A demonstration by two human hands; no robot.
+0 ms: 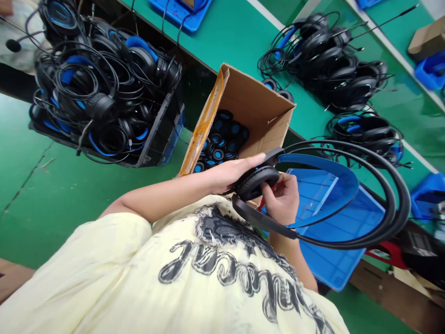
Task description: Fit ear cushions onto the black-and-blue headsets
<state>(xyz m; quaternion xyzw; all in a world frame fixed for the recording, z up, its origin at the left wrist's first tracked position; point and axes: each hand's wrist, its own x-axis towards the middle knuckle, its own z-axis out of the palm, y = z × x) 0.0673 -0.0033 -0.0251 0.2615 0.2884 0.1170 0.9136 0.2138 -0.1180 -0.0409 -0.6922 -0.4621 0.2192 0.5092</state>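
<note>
In front of my chest is a black headset with a blue inner headband [321, 169] and a double outer band that reaches to the right. My left hand [227, 175] grips one earcup from the left, its thumb laid along the outer shell. The fingers of my right hand [283, 199] pinch the rim of the round black ear pad [259, 182] on that earcup. The other end of the band, toward my shirt, passes below my right hand. Something small and red shows beside my right fingers, too hidden to name.
An open cardboard box [257, 102] holding several ear pads [218, 154] stands just ahead. Left is a black crate [153, 134] heaped with headsets. More headsets [333, 65] lie on the green table [222, 41]. A blue bin [333, 269] sits at right, under the held headset.
</note>
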